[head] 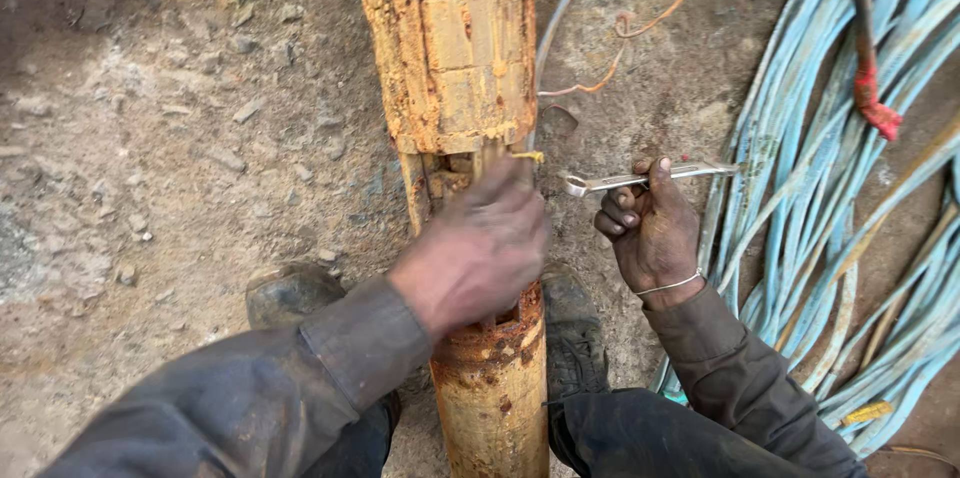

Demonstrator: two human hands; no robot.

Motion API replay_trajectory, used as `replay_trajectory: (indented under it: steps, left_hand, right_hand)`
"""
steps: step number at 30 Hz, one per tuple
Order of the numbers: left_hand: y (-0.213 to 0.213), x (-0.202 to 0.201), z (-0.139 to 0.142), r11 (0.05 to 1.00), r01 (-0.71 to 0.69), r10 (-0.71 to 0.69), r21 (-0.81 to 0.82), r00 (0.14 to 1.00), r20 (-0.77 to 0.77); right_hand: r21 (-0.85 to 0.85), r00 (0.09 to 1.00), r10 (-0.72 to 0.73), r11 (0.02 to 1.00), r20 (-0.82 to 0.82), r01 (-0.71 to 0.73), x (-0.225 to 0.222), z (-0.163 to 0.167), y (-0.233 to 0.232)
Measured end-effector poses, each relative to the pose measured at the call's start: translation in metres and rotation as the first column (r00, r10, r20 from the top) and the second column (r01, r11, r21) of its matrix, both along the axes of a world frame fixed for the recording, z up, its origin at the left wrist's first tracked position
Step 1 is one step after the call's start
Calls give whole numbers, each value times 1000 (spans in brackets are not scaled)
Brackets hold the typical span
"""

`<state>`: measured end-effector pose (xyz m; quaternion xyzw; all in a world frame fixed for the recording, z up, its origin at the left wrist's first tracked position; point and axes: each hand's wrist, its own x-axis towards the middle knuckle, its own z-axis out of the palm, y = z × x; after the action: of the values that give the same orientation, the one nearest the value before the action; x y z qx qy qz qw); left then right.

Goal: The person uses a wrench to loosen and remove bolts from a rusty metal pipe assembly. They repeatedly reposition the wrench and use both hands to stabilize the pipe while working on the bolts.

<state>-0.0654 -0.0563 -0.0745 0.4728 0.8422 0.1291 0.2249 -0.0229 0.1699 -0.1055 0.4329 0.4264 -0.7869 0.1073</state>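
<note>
Down the middle of the frame, from top to bottom, runs a long rusty pipe [470,58], orange and flaking, lying on bare stony ground [150,138]. Its upper part is a slotted casing; below that is a gap where the inner parts show, and then a smooth round section continues toward the lower edge. At the right side of the frame lies a big coil of pale blue cable [850,238], with a darker hose bearing a red wrapped end [872,103] across its top. Thin orange and grey wires [640,23] curl on the ground at the upper centre, just beside the pipe.

My left hand [475,248] is at the centre, closed over the gap in the pipe, fingers wrapped around the parts there; what sits under them I cannot tell. My right hand [652,233], just right of the pipe, is clenched around a slim silver wrench [640,179] that lies level, its open end pointing toward the pipe but not touching it. A thin band circles that wrist.
</note>
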Motion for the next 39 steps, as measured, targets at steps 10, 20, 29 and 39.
replay_trajectory:
  steps: [10,20,29,39]
  left_hand:
    - [47,-66,9,638,713,-552,-291,687,472]
    - [27,-56,29,816,485,-414,-314,870,269]
    - [39,-29,1,527,427,-764,-735,617,-189]
    - [53,-17,-15,633,424,-597,-648,800,-60]
  right_hand:
    - [36,998,4,999,60,-6,26,6,-8]
    - [94,995,-16,996,101,6,39,-3,-2]
    - [265,1000,10,964,-25,-3,44,1,2]
    - [219,999,35,975,-27,-28,49,-6,5]
